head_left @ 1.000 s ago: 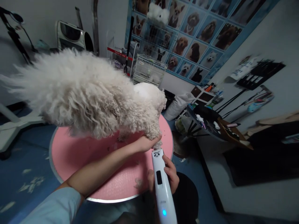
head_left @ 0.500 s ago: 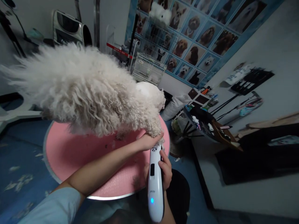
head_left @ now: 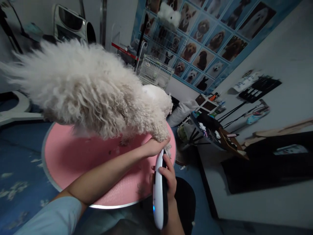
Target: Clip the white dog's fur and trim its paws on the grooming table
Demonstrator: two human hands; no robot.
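A dog with a long, curly cream coat (head_left: pixel 95 91) stands on a round pink grooming table (head_left: pixel 75 160), and its rump looks clipped short. My left hand (head_left: pixel 156 146) is closed around the lower part of its hind leg, with the fingers partly hidden by fur. In my right hand (head_left: pixel 170 178) are white and black hair clippers (head_left: pixel 158 195), turned on edge, a blue light glowing near the bottom end. The clippers' head is close to the paw (head_left: pixel 167 149), just below my left hand; whether it touches the fur I cannot tell.
Tufts of cut hair lie on the blue floor (head_left: pixel 17 189). To the right stands a small side table (head_left: pixel 210 130) with tools. A wire cage (head_left: pixel 155 70) and a pet carrier (head_left: pixel 70 24) are behind the dog. A poster of dogs (head_left: pixel 202 42) covers the back wall.
My right hand has rolled the clippers, so their narrow side now shows instead of the broad face with the switch. My left hand still holds the leg. The view has shifted slightly.
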